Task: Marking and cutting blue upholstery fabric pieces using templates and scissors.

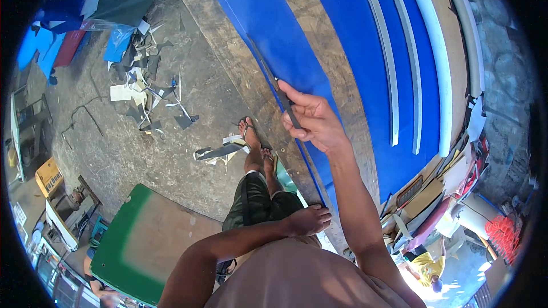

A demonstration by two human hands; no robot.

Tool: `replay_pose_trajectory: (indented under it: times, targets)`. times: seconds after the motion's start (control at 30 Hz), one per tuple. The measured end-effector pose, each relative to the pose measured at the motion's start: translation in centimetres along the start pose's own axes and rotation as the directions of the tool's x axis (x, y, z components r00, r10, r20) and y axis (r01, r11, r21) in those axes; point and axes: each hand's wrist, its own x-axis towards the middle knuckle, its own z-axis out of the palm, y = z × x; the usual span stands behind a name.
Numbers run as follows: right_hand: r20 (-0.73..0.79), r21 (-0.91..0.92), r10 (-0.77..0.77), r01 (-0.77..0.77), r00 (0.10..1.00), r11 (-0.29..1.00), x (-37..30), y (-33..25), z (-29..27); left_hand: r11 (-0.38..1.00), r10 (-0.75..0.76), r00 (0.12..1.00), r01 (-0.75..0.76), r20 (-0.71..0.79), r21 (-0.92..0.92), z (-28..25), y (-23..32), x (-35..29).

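Note:
My right hand [313,115] is closed around a slim dark blade-like tool [290,109], whose exact kind I cannot make out. The tool lies along the left edge of a long blue sheet [279,20] on a wooden table [228,51]. Beside that edge runs a narrow blue strip [311,172], down toward my body. My left hand [311,220] is closed at the near end of this strip, close to my waist. Its fingers curl over the strip's end, partly hidden.
Right of the wooden board, a second blue sheet [365,74] bears several pale long bars [415,80]. Scraps [142,94] litter the concrete floor at left. A green-edged panel [128,234] stands at lower left. Another person in yellow [428,268] is at lower right.

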Motion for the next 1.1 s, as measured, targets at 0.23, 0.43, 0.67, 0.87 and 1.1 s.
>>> replay_pose_trajectory:
  times: [0.23, 0.43, 0.67, 0.87, 1.1]
  targets:
    - [0.028, 0.047, -0.009, 0.008, 1.0, 0.999, 2.3, -1.6, 0.8, 0.999, 0.037, 0.998, -0.037, 0.046, -0.006, 1.4, -0.7, -0.1]
    - [0.038, 0.02, -0.016, 0.015, 0.999, 1.0, 3.3, -1.9, 0.9, 0.996, 0.091, 0.991, -0.091, -0.1, 0.009, 2.1, -1.2, -0.1]
    - [0.051, -0.008, -0.011, 0.011, 0.999, 1.0, 4.9, -3.3, 1.4, 0.988, 0.139, 0.98, -0.147, -0.141, -0.048, 2.5, -1.8, 0.0]
    - [0.024, 0.056, -0.027, 0.025, 0.999, 0.998, 6.3, -3.7, 2.1, 0.983, 0.173, 0.974, -0.18, -0.149, -0.039, 3.1, -2.0, 0.1]
    - [0.016, -0.011, -0.014, 0.014, 1.0, 1.0, 6.4, -4.2, 2.4, 0.982, 0.174, 0.979, -0.181, -0.107, -0.057, 3.0, -2.0, 0.0]
